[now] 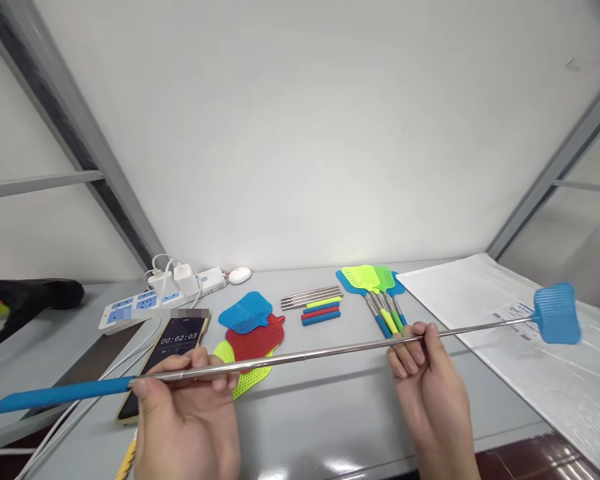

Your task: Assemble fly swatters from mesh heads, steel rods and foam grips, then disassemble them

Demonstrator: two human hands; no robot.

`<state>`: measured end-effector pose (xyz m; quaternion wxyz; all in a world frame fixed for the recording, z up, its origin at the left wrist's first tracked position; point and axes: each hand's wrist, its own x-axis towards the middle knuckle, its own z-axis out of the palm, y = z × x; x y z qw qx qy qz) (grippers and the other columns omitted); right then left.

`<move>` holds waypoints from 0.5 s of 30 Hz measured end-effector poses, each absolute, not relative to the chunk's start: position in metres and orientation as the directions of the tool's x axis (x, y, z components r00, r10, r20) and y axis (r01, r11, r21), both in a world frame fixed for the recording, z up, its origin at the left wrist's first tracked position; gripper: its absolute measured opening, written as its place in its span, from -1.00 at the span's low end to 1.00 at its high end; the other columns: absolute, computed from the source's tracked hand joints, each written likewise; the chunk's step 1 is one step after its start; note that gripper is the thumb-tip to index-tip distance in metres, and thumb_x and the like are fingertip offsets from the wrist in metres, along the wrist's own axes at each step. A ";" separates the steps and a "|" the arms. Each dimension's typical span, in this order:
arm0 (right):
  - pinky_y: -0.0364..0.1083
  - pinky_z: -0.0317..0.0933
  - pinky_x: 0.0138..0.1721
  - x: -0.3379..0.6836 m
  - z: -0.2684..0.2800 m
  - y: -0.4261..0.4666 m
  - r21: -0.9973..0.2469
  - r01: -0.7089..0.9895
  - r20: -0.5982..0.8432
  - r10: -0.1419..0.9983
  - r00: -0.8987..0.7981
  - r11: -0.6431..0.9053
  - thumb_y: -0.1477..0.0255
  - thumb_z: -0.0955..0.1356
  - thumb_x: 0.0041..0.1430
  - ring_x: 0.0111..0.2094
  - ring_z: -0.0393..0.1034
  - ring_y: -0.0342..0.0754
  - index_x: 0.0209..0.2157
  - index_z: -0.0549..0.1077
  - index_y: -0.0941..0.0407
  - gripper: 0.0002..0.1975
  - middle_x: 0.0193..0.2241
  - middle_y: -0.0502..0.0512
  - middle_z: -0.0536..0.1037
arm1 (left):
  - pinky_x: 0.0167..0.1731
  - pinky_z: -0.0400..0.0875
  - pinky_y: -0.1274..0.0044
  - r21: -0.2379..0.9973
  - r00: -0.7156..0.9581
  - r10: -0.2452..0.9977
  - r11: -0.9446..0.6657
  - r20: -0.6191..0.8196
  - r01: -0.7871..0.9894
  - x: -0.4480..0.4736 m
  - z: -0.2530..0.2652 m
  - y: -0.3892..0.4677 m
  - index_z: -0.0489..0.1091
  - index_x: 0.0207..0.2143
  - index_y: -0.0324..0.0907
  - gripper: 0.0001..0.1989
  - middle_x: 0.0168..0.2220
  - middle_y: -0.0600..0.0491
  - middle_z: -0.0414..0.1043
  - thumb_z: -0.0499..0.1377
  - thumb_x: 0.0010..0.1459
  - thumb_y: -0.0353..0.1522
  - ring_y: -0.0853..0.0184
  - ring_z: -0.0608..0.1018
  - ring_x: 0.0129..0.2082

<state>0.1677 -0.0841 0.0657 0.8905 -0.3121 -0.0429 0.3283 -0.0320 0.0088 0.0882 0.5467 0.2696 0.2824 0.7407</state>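
Note:
A telescopic fly swatter point(340, 351) is stretched out across the view, its blue handle at the left and its blue paddle at the right. My left hand point(187, 413) is closed on the metal rod near the handle. Farther along, the fingers of my right hand point(425, 373) pinch the same rod toward the paddle end. Behind the rod lie loose swatter heads: a blue one point(246, 312), a red one point(255, 340) and a yellow one point(250, 382), partly covered. Metal rods point(311, 297) and coloured handle sleeves point(322, 311) sit beyond them. Several assembled swatters point(375, 287) are fanned out near my right hand.
At the left are a phone point(180, 339) with a running timer, a power strip point(150, 301) with white chargers and cables, and a black object point(30, 300). A white package point(480, 293) covers the right of the grey table point(320, 413). A wall point(305, 133) rises behind.

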 end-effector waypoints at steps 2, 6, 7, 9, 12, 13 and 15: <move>-0.24 0.03 -0.62 0.166 0.066 -0.083 -0.560 -0.568 -0.139 0.607 0.782 0.603 0.23 0.42 0.16 -0.59 -0.03 -0.27 -0.33 0.43 0.12 -0.76 -0.55 -0.15 0.08 | -0.44 0.36 0.54 0.705 -0.275 0.957 -0.257 0.091 -0.661 -0.029 0.088 0.007 0.39 -0.34 -0.13 -0.73 -0.38 0.11 0.31 0.05 0.30 -0.17 0.39 0.34 -0.45; -0.24 0.05 -0.61 0.166 0.062 -0.081 -0.547 -0.588 -0.153 0.620 0.770 0.596 0.27 0.43 0.16 -0.58 -0.01 -0.28 -0.30 0.43 0.11 -0.79 -0.53 -0.15 0.08 | -0.20 0.43 0.51 0.709 -0.371 0.926 -0.307 0.069 -0.635 -0.023 0.085 0.003 0.45 -0.23 -0.15 -0.83 -0.28 0.10 0.38 0.08 0.31 -0.33 0.39 0.41 -0.27; -0.24 0.04 -0.61 0.167 0.060 -0.080 -0.532 -0.610 -0.162 0.636 0.755 0.588 0.29 0.43 0.15 -0.58 -0.01 -0.28 -0.29 0.43 0.12 -0.80 -0.53 -0.15 0.09 | -0.14 0.42 0.49 0.708 -0.372 0.926 -0.305 0.064 -0.637 -0.021 0.084 0.002 0.46 -0.21 -0.15 -0.85 -0.27 0.10 0.38 0.08 0.31 -0.36 0.40 0.41 -0.24; -0.25 0.01 -0.63 0.167 0.056 -0.078 -0.485 -0.665 -0.192 0.673 0.714 0.568 0.32 0.44 0.13 -0.60 -0.03 -0.28 -0.30 0.41 0.11 -0.80 -0.54 -0.16 0.08 | -0.05 0.40 0.44 0.703 -0.362 0.929 -0.309 0.078 -0.641 -0.020 0.083 0.001 0.46 -0.19 -0.15 -0.86 -0.27 0.10 0.38 0.09 0.30 -0.41 0.41 0.41 -0.21; -0.26 -0.05 -0.66 0.167 0.048 -0.073 -0.411 -0.727 -0.273 0.686 0.674 0.550 0.34 0.44 0.12 -0.63 -0.07 -0.29 -0.33 0.36 0.11 -0.80 -0.58 -0.20 0.03 | -0.05 0.40 0.49 0.681 -0.361 0.922 -0.355 0.142 -0.640 -0.022 0.083 -0.001 0.44 -0.22 -0.16 -0.91 -0.28 0.12 0.36 0.14 0.27 -0.39 0.44 0.39 -0.22; -0.26 -0.07 -0.67 0.166 0.046 -0.072 -0.395 -0.734 -0.299 0.678 0.671 0.553 0.35 0.44 0.12 -0.65 -0.09 -0.29 -0.34 0.35 0.11 -0.80 -0.59 -0.21 0.01 | -0.07 0.40 0.52 0.677 -0.349 0.925 -0.355 0.152 -0.644 -0.023 0.083 -0.002 0.44 -0.23 -0.15 -0.92 -0.29 0.13 0.34 0.17 0.26 -0.36 0.45 0.38 -0.23; -0.26 -0.09 -0.68 0.166 0.043 -0.071 -0.368 -0.743 -0.330 0.669 0.666 0.559 0.38 0.43 0.12 -0.67 -0.10 -0.30 -0.35 0.33 0.12 -0.81 -0.61 -0.22 -0.01 | -0.10 0.41 0.55 0.695 -0.310 0.935 -0.337 0.170 -0.636 -0.027 0.084 -0.003 0.42 -0.25 -0.10 -0.87 -0.34 0.16 0.31 0.20 0.23 -0.25 0.44 0.37 -0.26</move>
